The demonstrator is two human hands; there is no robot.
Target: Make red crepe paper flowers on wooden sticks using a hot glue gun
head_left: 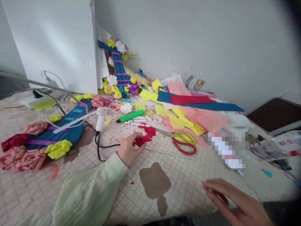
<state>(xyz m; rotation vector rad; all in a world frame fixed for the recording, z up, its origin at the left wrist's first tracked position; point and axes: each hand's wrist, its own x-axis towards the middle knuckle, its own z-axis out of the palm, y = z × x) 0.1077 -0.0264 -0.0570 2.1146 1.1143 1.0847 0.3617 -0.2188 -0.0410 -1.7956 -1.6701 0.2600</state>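
My left hand [131, 150] is closed, pinching a folded piece of red crepe paper [142, 141] between thumb and fingers above the table. Several red scraps [150, 131] lie just beyond it. At the lower right is my right hand [231, 199], its fingers extended with a gap between them and nothing visible in it. Scissors [184, 142] with red and yellow handles lie right of the red paper, beside a thin wooden stick [170, 153]. A white glue gun [100, 119] stands left of my left hand, its black cord running behind the wrist.
A blue paper guitar [75, 130] with paper flowers lies at left; another guitar [119, 67] leans at the back. Crepe paper strips [199, 105] are piled behind the scissors. A green marker [131, 116], white pens [138, 121] and a blurred-out phone-like object [227, 152] are on the table.
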